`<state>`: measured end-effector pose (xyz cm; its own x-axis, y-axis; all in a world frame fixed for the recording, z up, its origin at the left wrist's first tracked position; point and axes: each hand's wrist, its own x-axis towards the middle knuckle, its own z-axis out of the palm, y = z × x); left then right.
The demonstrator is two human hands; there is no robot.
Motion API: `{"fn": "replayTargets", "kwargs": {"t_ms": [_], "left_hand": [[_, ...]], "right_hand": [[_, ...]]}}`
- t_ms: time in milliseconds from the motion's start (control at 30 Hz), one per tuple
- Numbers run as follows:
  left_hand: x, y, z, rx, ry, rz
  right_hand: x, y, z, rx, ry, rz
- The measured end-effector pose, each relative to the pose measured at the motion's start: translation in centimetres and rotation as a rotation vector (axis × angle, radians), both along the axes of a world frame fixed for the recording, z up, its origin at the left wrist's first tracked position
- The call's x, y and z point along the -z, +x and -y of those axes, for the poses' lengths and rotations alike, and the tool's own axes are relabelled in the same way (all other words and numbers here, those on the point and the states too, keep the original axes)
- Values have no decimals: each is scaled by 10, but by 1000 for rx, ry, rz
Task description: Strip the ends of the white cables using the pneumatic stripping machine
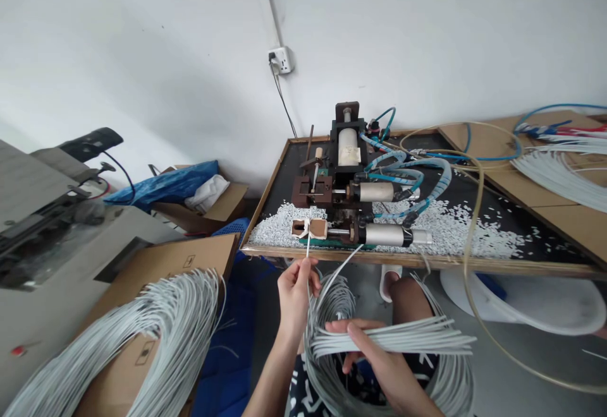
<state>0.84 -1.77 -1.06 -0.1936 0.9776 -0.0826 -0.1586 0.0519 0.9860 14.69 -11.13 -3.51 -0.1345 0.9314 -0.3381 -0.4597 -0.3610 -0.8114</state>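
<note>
My left hand pinches a single white cable and holds its tip up at the small clamp on the front of a pneumatic wire-stripping machine. My right hand is closed around a bundle of white cables that fans out to the right above my lap. More loops of the same cable curl between my two hands.
The machine stands on a black tray littered with white insulation bits. A cardboard box with a large coil of cables sits at left. More cables lie at the right. Blue hoses loop behind the machine.
</note>
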Motion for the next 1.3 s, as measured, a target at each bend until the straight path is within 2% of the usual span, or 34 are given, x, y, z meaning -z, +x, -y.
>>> {"fn": "replayTargets", "kwargs": {"t_ms": [267,667,867,933,1000,1200,1300], "left_hand": [[-14,-3,2,227,62,-53],[-13,2,6,226,23,-23],[-5,3,21,228,133,-48],[-5,2,26,299,193,-84],[-9,1,25,435,217,-143],[-18,7,1,856,160,-419],[-6,10,-10,880,198,-687]], "right_hand": [[-10,1,-2,2,29,8],[-11,0,-4,7,42,-10],[-13,2,-3,-5,70,-32],[-12,2,-2,-5,76,-62],[-12,2,-1,2,73,-77],[-9,4,2,-3,93,-48],[-9,7,4,-14,106,-46]]}}
